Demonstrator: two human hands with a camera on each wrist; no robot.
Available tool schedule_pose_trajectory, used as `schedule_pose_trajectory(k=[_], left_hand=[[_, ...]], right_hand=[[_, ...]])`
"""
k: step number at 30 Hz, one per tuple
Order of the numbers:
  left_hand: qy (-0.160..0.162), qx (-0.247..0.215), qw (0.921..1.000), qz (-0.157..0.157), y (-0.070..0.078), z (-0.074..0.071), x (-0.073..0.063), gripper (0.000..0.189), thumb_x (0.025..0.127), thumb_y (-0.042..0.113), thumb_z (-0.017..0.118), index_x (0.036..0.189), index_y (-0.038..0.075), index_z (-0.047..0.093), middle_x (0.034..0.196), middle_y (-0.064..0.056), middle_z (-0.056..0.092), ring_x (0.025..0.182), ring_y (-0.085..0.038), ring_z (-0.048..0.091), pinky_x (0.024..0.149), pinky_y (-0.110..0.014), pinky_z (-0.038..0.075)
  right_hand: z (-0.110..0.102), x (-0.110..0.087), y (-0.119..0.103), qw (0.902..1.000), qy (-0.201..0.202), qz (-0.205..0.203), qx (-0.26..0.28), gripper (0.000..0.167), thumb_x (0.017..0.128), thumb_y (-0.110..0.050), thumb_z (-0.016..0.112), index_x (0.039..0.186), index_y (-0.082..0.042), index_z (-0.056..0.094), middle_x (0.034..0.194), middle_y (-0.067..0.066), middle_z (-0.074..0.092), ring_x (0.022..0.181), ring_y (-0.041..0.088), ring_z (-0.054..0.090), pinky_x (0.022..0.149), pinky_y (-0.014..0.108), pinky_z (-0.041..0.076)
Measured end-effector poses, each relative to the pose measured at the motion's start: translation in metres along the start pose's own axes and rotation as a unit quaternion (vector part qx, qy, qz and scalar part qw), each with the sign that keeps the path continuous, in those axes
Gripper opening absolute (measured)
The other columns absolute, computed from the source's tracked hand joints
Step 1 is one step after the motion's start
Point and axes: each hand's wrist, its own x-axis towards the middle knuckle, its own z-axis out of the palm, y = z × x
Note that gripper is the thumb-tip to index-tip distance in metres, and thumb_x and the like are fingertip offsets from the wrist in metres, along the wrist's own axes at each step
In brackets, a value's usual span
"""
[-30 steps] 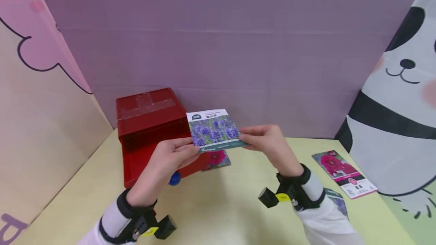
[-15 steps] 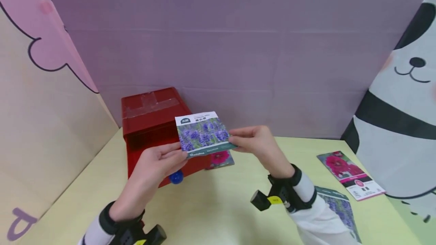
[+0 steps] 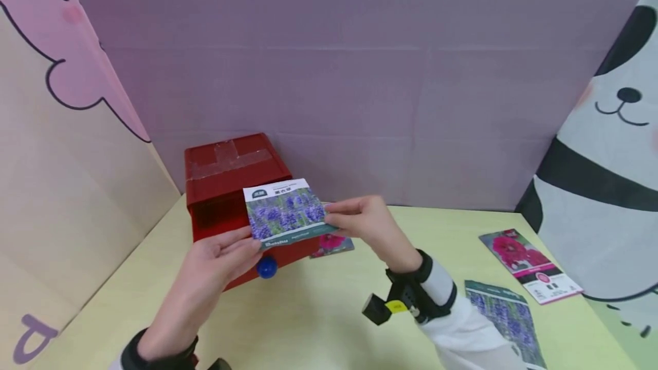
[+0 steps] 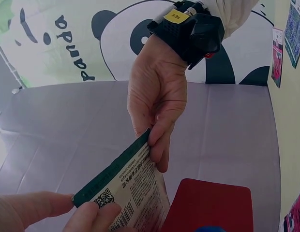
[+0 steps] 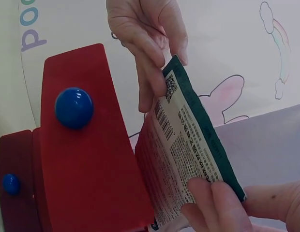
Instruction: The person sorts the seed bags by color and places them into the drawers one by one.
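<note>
A seed packet (image 3: 285, 210) with purple lavender flowers on its front is held between both hands in front of a red drawer box (image 3: 231, 159). My left hand (image 3: 218, 261) pinches its lower left corner, and my right hand (image 3: 369, 227) pinches the lower right corner. The printed back (image 5: 172, 140) of the packet, with its barcode, shows in the right wrist view. Below it is a pulled-out red drawer (image 3: 298, 251) with a blue knob (image 3: 267, 267); the packet overlaps the drawer's opening and hides much of the inside.
A pink-flower packet (image 3: 529, 267) and another lavender packet (image 3: 506, 316) lie on the right of the pale yellow table (image 3: 329, 313). Another pink-flower packet (image 3: 336, 244) lies partly hidden beside the drawer. A second small blue knob (image 5: 11, 184) shows in the right wrist view.
Both hands have carried the lavender packet to the left and lower, from beside the box to over the drawer. More of the lavender packet on the table shows as the right arm moves off it.
</note>
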Motion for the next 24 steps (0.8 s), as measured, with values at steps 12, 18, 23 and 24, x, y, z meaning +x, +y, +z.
schedule_pose_trajectory(k=[12,18,23,24], left_hand=[[0.014,-0.049,0.9982,-0.032,-0.01,-0.016,-0.002,0.058,0.089,0.021,0.059,0.134,-0.008,0.037,0.126,-0.019,0.052,0.104,-0.018,0.059,0.087,-0.031,0.047],[0.009,-0.073,0.9969,-0.028,-0.015,-0.02,0.001,0.057,0.09,0.016,0.058,0.133,-0.011,0.034,0.124,-0.02,0.053,0.099,-0.014,0.061,0.086,-0.029,0.047],[0.005,-0.084,0.9955,-0.042,-0.017,-0.026,0.002,0.056,0.091,0.016,0.055,0.136,-0.009,0.032,0.128,-0.018,0.051,0.102,-0.016,0.061,0.087,-0.028,0.047],[0.005,-0.087,0.9951,-0.046,-0.018,-0.027,0.002,0.055,0.092,0.016,0.055,0.136,-0.009,0.032,0.128,-0.018,0.05,0.102,-0.017,0.06,0.087,-0.028,0.046]], right_hand=[[0.019,0.01,-0.003,0.9994,-0.005,0.022,-0.027,0.025,0.082,-0.012,0.068,0.104,-0.001,0.068,0.099,0.012,0.067,0.074,0.021,0.066,0.07,0.032,0.055],[0.021,0.016,-0.002,0.999,-0.022,0.036,-0.014,0.025,0.082,-0.011,0.067,0.105,0.0,0.068,0.097,0.014,0.066,0.075,0.022,0.065,0.073,0.034,0.054],[0.024,0.019,-0.002,0.9981,-0.043,0.043,0.001,0.025,0.084,-0.013,0.065,0.105,0.002,0.067,0.095,0.014,0.066,0.079,0.023,0.066,0.076,0.034,0.053],[0.024,0.019,-0.002,0.998,-0.048,0.043,0.003,0.026,0.085,-0.014,0.064,0.105,0.002,0.067,0.095,0.014,0.067,0.08,0.023,0.067,0.078,0.035,0.053]])
